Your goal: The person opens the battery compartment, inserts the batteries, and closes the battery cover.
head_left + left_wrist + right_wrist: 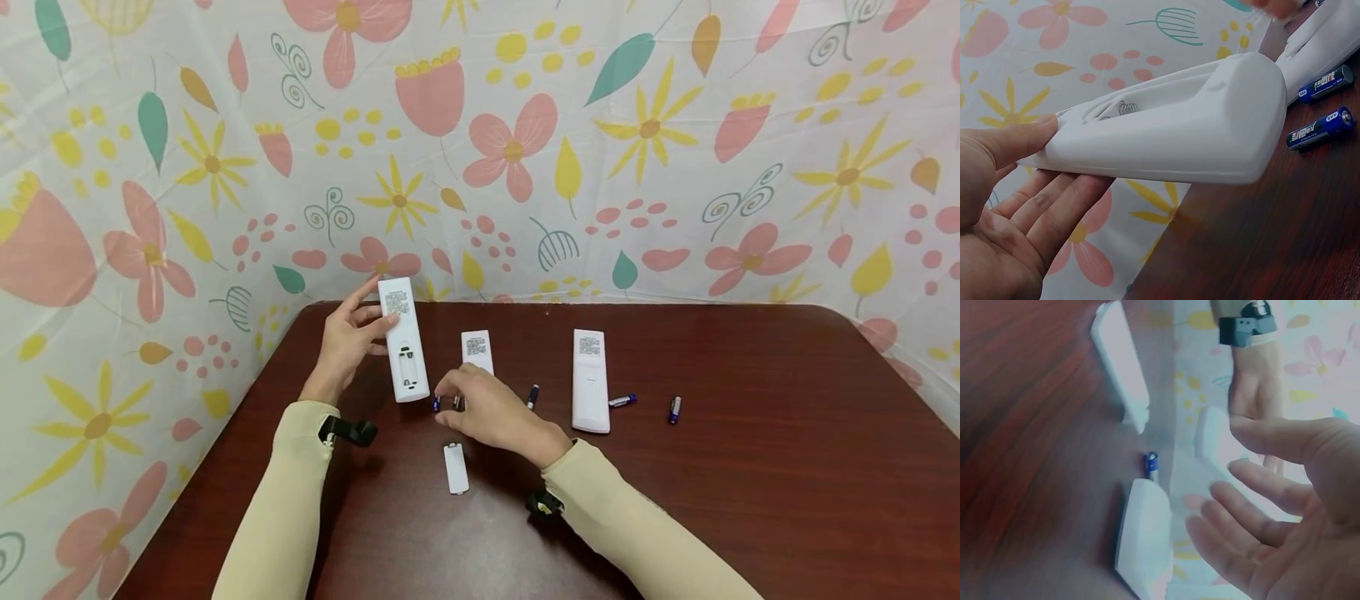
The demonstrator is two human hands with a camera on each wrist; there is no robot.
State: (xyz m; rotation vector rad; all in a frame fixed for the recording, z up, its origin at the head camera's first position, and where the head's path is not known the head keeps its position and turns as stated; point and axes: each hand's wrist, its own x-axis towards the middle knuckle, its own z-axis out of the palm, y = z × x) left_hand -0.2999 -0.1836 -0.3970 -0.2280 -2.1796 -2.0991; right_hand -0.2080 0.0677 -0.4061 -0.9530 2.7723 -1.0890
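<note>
My left hand (pixel 347 342) holds a white remote control (pixel 401 333) up over the table, its thumb on the back and its fingers underneath. The remote's battery compartment (pixel 407 367) is uncovered, and a metal spring (pixel 1127 107) shows inside it; no battery is seen there. Two blue AAA batteries (pixel 1320 129) lie on the table near that remote. Over the table beside these batteries is my right hand (pixel 491 408), its fingers loosely bent and nothing between them in the right wrist view. A loose white battery cover (pixel 456 468) lies nearer to me.
Behind my right hand lies a second white remote (pixel 477 346), partly hidden. A third remote (pixel 591 383) lies farther right, back up. Other batteries lie around it: a dark one (pixel 532 397) and two blue ones (pixel 675 410). A flowered cloth (pixel 480 242) hangs behind the table.
</note>
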